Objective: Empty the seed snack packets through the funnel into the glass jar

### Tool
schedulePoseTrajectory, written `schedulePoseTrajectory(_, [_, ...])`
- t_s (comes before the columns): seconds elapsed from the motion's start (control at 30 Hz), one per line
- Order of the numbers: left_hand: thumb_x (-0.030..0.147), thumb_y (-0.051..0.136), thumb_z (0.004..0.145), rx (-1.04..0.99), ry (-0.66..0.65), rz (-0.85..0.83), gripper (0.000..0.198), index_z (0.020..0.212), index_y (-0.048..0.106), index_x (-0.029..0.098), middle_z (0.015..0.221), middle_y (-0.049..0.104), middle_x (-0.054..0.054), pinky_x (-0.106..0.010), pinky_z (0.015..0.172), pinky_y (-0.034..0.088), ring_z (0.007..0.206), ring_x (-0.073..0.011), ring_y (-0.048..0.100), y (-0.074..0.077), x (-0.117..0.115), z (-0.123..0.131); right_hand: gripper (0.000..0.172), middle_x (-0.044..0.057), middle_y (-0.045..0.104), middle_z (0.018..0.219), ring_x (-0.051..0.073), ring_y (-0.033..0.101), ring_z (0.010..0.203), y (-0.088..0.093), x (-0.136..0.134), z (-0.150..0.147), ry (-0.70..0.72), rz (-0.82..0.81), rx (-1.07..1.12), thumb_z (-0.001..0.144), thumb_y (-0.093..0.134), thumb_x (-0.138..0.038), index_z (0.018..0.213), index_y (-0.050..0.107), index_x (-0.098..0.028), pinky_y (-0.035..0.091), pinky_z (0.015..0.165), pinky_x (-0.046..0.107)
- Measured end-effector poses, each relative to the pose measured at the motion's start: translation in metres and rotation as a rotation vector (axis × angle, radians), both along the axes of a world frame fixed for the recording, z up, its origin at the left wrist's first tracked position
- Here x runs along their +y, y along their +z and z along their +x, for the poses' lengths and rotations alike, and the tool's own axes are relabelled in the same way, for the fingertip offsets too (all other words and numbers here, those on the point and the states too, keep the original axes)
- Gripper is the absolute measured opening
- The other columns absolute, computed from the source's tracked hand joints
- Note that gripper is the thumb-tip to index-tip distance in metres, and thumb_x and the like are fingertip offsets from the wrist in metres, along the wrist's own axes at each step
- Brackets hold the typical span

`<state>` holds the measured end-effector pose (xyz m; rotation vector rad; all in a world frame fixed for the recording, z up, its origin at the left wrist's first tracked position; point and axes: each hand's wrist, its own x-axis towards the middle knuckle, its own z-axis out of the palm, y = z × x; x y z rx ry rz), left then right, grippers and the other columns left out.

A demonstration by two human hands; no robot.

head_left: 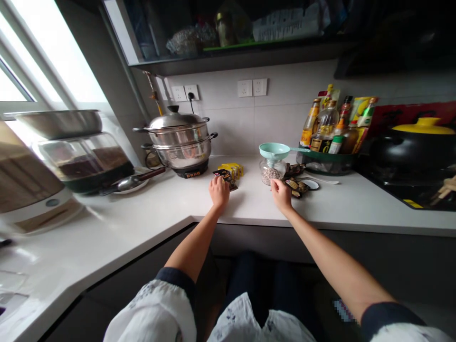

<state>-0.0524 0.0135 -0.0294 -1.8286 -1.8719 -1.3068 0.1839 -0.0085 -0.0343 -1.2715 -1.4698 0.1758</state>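
Observation:
My left hand (218, 194) is at the small black packets (228, 179) on the white counter, its fingers curled onto the nearest one. Yellow packets (233, 168) lie just behind them. Beside a clear glass jar (265, 177) is my right hand (281, 194), closed with fingertips together; what it holds, if anything, is hidden. Speckled grains fill the lower part of the jar. A mint-green funnel (274, 151) sits upright in its mouth, handle pointing right. Crumpled dark packets (298, 187) lie right of the jar, near a round white lid (310, 184).
A steel steamer pot (181, 147) stands at the back left. Bottles crowd a dark green tray (329, 164) at the back right, with a white spoon (329, 181) before it. Farther right, a black pot (416, 149) sits on the stove. A cabinet (231, 59) overhangs the counter.

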Motion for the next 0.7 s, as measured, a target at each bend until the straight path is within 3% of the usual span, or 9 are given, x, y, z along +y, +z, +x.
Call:
schedulePoseTrajectory(0.17, [0.038,0.048,0.085,-0.226,0.137,-0.048,0.035,0.111,0.057,0.016,0.114,0.063,-0.016,-0.042,0.098,0.041,0.111,-0.0269,0.055,-0.011,0.01,-0.021,0.031,0.01,0.072,0.089,0.02,0.066,0.082,-0.004,0.027,-0.054,0.162,-0.129,-0.024,0.086,0.043,-0.03,0.101,0.067,-0.016,0.049,0.079,0.031])
schedulePoseTrajectory(0.37, [0.05,0.055,0.08,-0.456,0.115,-0.294,0.049,0.113,0.054,0.015,0.107,0.068,-0.014,-0.032,0.083,0.045,0.101,-0.0232,0.063,-0.013,0.015,-0.029,0.028,0.009,0.071,0.103,0.018,0.066,0.093,-0.009,0.059,-0.102,0.227,-0.312,-0.016,0.087,0.048,-0.025,0.109,0.063,-0.02,0.049,0.087,0.031])
schedulePoseTrajectory(0.57, [0.05,0.055,0.079,-0.422,0.09,-0.401,0.04,0.099,0.061,0.017,0.098,0.072,-0.014,-0.029,0.07,0.043,0.091,-0.0239,0.067,-0.009,0.013,-0.027,0.043,0.011,0.066,0.118,0.022,0.062,0.107,-0.024,0.073,-0.113,0.264,-0.385,-0.123,0.086,0.053,-0.03,0.127,0.053,-0.019,0.046,0.094,0.035])
schedulePoseTrajectory(0.7, [0.046,0.056,0.078,-0.334,0.097,-0.417,0.029,0.086,0.063,0.019,0.091,0.072,-0.011,-0.028,0.063,0.039,0.082,-0.0225,0.066,-0.009,0.013,-0.026,0.046,0.011,0.067,0.116,0.026,0.054,0.118,-0.026,0.071,-0.111,0.32,-0.367,-0.242,0.085,0.054,-0.032,0.128,0.054,-0.017,0.042,0.099,0.039])
